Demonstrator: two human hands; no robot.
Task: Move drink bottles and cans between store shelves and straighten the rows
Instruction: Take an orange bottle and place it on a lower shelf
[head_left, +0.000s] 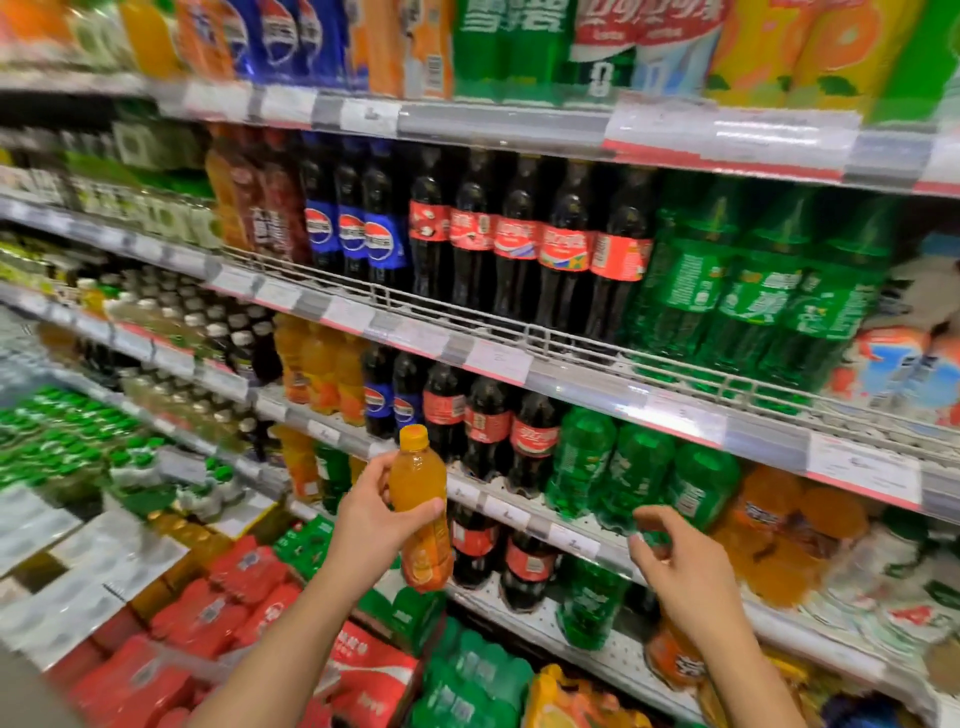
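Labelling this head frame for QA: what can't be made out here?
- Price tags on the shelf rails: print too small and blurred.
- Orange bottle: middle covered by the left hand.
- Top-shelf bottles: upper parts cut off by the top edge.
- Left-side shelves: motion blur, products unclear.
- Right hand: empty, fingers curled; its target unclear.

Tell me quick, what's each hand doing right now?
Left hand: closed around the orange drink bottle, held upright in front of the shelves.
Right hand: open and empty, fingers loosely curled, near the green bottles.
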